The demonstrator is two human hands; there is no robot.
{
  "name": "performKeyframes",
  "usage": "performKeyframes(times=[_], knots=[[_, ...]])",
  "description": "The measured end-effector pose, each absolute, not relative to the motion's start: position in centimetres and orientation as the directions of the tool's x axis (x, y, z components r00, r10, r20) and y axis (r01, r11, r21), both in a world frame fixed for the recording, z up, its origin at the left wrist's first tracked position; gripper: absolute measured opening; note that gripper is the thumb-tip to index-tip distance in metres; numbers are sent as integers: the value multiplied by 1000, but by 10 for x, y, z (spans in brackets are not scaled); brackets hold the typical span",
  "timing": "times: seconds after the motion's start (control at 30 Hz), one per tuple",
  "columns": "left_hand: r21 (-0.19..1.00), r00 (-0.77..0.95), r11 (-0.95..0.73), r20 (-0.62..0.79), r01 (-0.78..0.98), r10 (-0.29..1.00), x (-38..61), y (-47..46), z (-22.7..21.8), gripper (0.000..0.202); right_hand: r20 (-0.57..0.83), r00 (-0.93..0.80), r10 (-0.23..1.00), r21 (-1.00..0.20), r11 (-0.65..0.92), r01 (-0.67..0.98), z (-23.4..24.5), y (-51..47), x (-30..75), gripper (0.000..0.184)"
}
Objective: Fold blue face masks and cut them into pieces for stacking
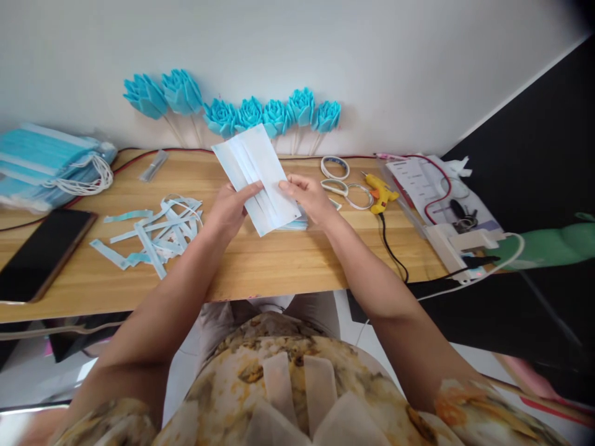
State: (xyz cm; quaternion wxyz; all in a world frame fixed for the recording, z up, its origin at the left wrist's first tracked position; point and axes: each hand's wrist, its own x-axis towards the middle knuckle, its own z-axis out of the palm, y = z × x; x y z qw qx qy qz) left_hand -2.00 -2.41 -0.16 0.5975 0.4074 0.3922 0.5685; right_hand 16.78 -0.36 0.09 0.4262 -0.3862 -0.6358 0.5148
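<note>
Well to the left of the left fingers lie masks [41, 167] and a phone [44, 251], clear of the work. Nearer those fingers sits a heap of strips [153, 235]. The left hand [231, 207] pinches the sheet [255, 173] at its near-left edge, thumb on top and fingers behind. The right hand [309, 197] pinches the opposite edge likewise, so the sheet stays flat, tilted above the table [279, 260], spanning both sets of fingertips. Under the right fingers lie what may be more blue pieces. Right of them, loops [341, 176] and a glue gun [380, 192] sit within reach.
</note>
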Motion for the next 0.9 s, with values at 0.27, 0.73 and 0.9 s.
performKeyframes(times=[0.27, 0.73, 0.9], knots=[[917, -91, -26, -12, -397, 996, -22, -20, -3, 46, 114, -426, 898, -975, 184, 127, 1, -2, 171, 46], [890, -129, -82, 27, -449, 991, -22, -20, 4, 50, 162, -435, 886, -969, 226, 100, 9, -1, 178, 54], [932, 55, 44, -25, -360, 998, -14, -29, 0, 52, 110, -372, 922, -993, 84, -86, 11, -4, 172, 55]])
